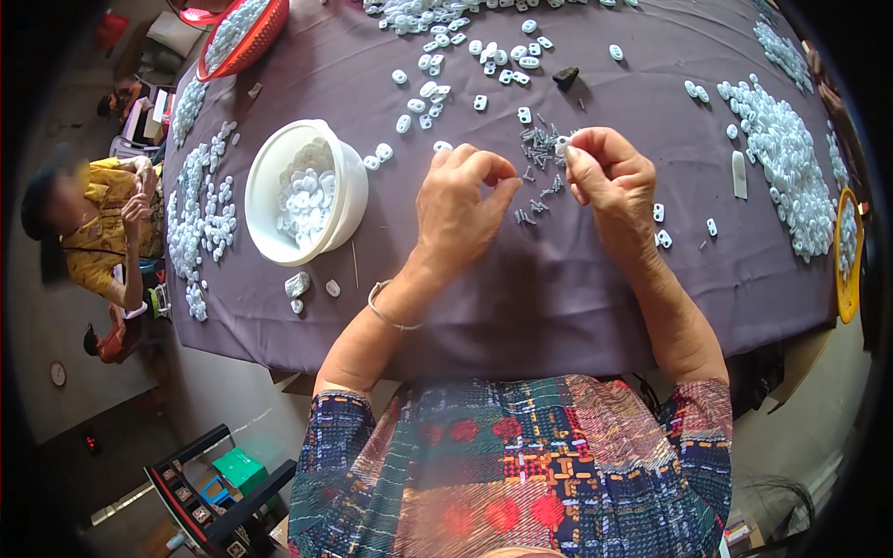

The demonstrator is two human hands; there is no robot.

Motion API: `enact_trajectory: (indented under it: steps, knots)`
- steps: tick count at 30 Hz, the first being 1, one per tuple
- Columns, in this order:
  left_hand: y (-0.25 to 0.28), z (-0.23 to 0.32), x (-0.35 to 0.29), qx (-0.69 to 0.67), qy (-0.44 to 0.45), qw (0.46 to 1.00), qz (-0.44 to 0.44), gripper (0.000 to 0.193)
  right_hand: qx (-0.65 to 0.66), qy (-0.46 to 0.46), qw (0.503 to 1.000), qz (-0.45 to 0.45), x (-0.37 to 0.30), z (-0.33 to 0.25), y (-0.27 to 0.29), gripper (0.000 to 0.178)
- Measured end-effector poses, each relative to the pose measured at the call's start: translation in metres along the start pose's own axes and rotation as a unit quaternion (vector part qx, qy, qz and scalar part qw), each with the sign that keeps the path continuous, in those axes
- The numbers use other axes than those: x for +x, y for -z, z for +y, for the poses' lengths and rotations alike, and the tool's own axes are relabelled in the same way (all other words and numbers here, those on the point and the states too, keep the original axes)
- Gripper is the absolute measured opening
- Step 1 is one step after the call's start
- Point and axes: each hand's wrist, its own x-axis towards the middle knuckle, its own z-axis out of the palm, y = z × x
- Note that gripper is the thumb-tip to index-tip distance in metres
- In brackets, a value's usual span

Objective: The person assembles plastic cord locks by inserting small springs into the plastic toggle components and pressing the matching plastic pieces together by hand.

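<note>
Head view: our right hand (609, 175) is pinching a white oval plastic piece (562, 142) right of grey metal screws (537, 150); our left hand (458, 200) is curling (empty or not, unclear); slackening risks losing it.

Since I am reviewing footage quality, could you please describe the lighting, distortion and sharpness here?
In the head view, the tablecloth's near edge bows and a co-worker appears tipped sideways; in the same head view, a soft shadow darkens the cloth between the forearms, haze dulls part of the shirt, and the white piece in the right hand shows little detail.
</note>
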Motion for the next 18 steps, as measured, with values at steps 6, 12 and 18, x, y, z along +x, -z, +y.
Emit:
enact_trajectory:
  steps: [6, 12, 18]
  knots:
    - [-0.01, -0.003, 0.012, 0.033, -0.088, 0.994, -0.06, 0.01, -0.012, 0.009, 1.0, -0.008, -0.001, 0.003, 0.001, 0.007]
    - [-0.01, -0.01, 0.017, 0.026, -0.101, 0.989, -0.102, 0.011, -0.027, 0.006, 0.999, -0.02, -0.001, 0.003, 0.001, 0.006]
    - [0.01, -0.008, -0.007, -0.08, 0.028, 0.995, -0.057, 0.01, -0.052, -0.015, 0.996, -0.076, -0.007, -0.001, -0.002, 0.005]
